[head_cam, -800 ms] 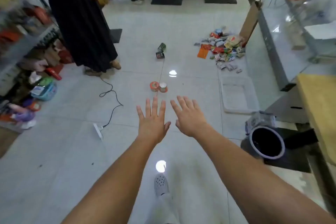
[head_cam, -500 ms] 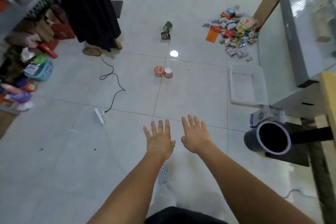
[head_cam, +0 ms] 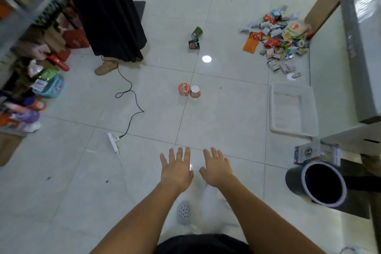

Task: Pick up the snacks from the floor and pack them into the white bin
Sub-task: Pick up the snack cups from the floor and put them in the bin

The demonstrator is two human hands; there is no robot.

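Note:
A heap of colourful snack packets (head_cam: 276, 41) lies on the tiled floor at the far right, beside a counter. The white bin (head_cam: 291, 109), a shallow plastic tray, sits on the floor just this side of the heap and holds nothing I can see. Two small round tubs (head_cam: 189, 90) stand mid-floor, and a green can with a dark packet (head_cam: 195, 38) lies farther off. My left hand (head_cam: 176, 169) and my right hand (head_cam: 217, 168) are stretched out side by side, palms down, fingers spread, holding nothing, well short of all of these.
A person in a long black garment (head_cam: 103, 10) stands at the far left. A black cable and white power strip (head_cam: 113, 142) cross the floor left of my hands. A dark round bin (head_cam: 321, 185) stands at the right. Shelves of goods (head_cam: 31, 57) line the left side.
The view has tilted downward, so the floor items and my hands sit lower in frame. Both hands stay spread and empty, side by side.

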